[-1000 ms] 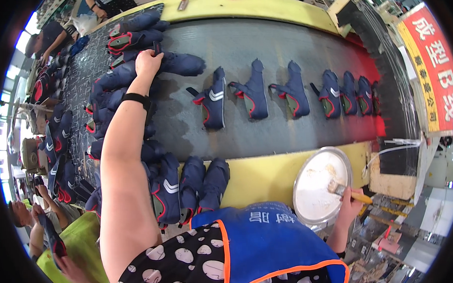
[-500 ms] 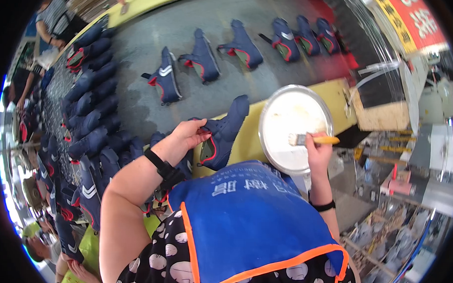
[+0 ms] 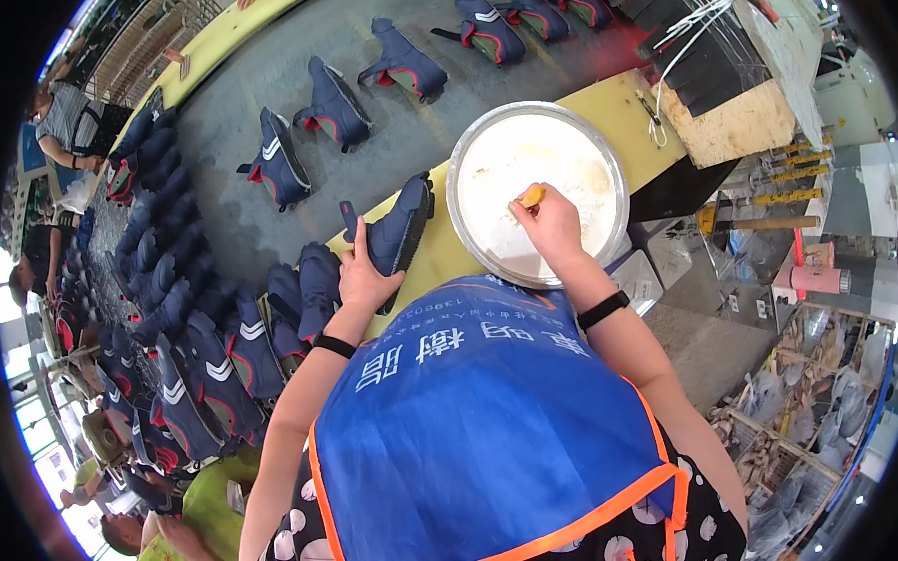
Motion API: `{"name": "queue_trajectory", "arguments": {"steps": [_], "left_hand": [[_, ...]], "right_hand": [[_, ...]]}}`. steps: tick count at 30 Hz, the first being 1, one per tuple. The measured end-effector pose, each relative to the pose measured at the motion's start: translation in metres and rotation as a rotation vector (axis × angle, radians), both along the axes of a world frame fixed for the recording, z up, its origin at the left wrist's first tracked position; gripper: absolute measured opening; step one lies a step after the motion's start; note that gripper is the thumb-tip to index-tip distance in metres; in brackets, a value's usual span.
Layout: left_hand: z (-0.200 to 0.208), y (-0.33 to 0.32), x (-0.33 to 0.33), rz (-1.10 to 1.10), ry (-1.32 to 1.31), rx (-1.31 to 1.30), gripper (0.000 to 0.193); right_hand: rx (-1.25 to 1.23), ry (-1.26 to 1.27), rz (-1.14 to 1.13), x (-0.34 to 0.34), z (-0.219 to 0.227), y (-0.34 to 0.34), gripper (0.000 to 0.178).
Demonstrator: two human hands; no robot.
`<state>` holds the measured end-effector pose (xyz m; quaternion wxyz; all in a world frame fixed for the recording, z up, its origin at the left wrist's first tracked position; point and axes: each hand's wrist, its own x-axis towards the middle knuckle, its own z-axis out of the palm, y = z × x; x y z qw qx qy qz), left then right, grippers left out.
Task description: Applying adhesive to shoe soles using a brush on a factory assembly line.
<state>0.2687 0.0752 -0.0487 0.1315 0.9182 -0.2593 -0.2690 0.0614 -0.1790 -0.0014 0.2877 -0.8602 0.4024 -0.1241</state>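
My left hand grips a navy shoe upper near the yellow ledge, its toe pointing away and its toothed bottom edge turned to the right. My right hand is closed round a brush, whose yellow handle end points up. The brush's bristles are hidden under the hand. Below it lies a wide round metal basin of white, creamy liquid, standing partly on the ledge. Whether the bristles touch the liquid I cannot tell.
A grey conveyor belt carries several spaced navy uppers. More uppers crowd together at left. Co-workers stand along the far left; another person is at lower left. A wooden board and crates lie right.
My right hand has shifted left over the basin and tipped the brush handle upright. The upper in my left hand has turned, bringing its bottom edge into view. The head view has shifted.
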Motion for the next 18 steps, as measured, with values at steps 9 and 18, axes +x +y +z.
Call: {"name": "queue_trajectory", "arguments": {"steps": [9, 18], "left_hand": [[0.065, 0.022, 0.022, 0.499, 1.115, -0.673, 0.081], [0.159, -0.013, 0.022, 0.152, 1.261, -0.492, 0.078]], "right_hand": [[0.033, -0.451, -0.141, -0.019, 0.054, -0.007, 0.015], [-0.193, -0.544, 0.043, -0.016, 0.08, -0.006, 0.016]]}}
